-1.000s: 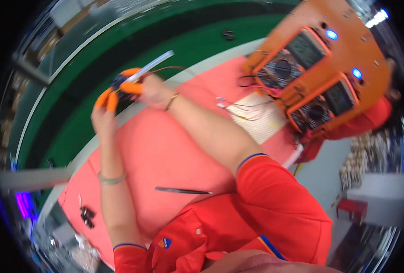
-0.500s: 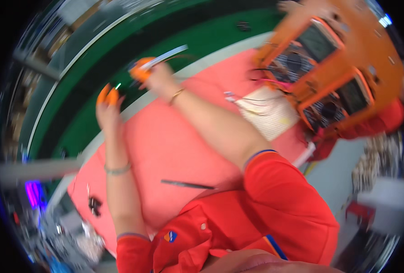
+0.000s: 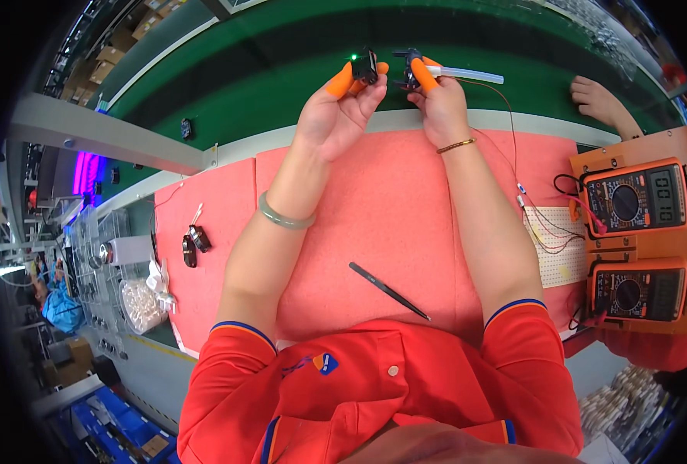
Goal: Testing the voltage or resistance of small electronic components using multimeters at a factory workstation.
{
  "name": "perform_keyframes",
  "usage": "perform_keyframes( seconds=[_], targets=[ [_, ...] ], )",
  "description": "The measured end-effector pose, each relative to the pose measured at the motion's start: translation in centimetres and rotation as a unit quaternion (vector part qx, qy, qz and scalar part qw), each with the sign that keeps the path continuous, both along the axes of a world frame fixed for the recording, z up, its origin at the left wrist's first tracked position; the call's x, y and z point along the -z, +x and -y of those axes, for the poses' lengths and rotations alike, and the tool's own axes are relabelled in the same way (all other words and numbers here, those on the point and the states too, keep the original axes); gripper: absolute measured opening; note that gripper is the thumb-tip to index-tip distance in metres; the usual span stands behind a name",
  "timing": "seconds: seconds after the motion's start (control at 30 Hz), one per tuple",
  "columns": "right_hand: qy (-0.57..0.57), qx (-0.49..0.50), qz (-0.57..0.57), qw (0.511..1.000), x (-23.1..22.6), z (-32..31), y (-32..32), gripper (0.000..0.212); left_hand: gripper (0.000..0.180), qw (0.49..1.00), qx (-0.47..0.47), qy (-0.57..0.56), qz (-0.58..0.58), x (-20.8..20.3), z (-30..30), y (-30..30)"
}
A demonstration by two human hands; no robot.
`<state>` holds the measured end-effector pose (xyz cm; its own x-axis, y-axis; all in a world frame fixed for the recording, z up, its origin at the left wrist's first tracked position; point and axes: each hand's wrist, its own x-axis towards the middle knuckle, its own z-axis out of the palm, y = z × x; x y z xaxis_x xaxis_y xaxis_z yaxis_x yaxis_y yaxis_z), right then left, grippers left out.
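Observation:
My left hand point(image 3: 334, 117) is closed on a small black electronic device point(image 3: 365, 68) with a glowing green light, pinched between fingertips in orange finger cots. To its right, my right hand point(image 3: 442, 108) grips a dark part with prongs point(image 3: 410, 69); its kind is unclear. A pale translucent tube point(image 3: 471, 74) sticks out to the right from that same hand. The two held items are close together but apart, above the green conveyor belt point(image 3: 282, 85). Near my body, black tweezers point(image 3: 390, 291) lie on the pink mat point(image 3: 351, 209).
Two orange multimeters point(image 3: 634, 198) stand at right on an orange board, beside a cream perforated pad point(image 3: 556, 263) with thin wires. Another person's hand point(image 3: 591, 100) rests over the belt. Black parts point(image 3: 195, 241) and a tub of small white pieces point(image 3: 141, 303) are at left, below a metal post point(image 3: 112, 131).
The view has turned and steadied, so the mat now lies level. Both hands appear farther right in the picture. The black device and its green light now show clearly.

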<state>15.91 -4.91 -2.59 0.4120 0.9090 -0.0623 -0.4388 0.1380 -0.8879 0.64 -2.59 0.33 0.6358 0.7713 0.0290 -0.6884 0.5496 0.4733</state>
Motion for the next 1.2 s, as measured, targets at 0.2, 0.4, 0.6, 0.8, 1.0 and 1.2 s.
perform_keyframes(
  seconds=[0.2,0.4,0.6,0.8,1.0,1.2],
  targets=[
    [-0.004,-0.019,0.036,0.999,-0.2,-0.1,-0.3,0.025,0.026,0.993,-0.074,-0.026,-0.083,0.6,-0.6,0.0],
    [-0.026,-0.028,0.033,0.999,-0.4,0.2,-0.1,0.024,0.032,0.588,-0.22,0.337,-0.702,1.1,-3.1,-0.9],
    [-0.033,-0.017,0.019,0.999,0.1,0.0,0.3,0.025,0.031,0.232,-0.276,0.457,-0.813,1.1,-6.3,-5.1],
    [-0.029,-0.036,0.021,0.999,-0.1,-0.1,-0.3,0.025,0.03,0.104,-0.093,0.197,-0.97,2.0,-10.3,-17.8],
    [-0.023,-0.051,0.06,0.997,-0.6,0.4,-0.3,0.025,0.033,0.671,-0.178,0.25,-0.675,0.2,-7.4,-11.1],
    [0.093,-0.097,0.152,0.979,-0.5,0.3,-1.4,0.027,0.036,0.895,-0.124,0.084,-0.419,0.3,-2.8,-2.4]
  ],
)
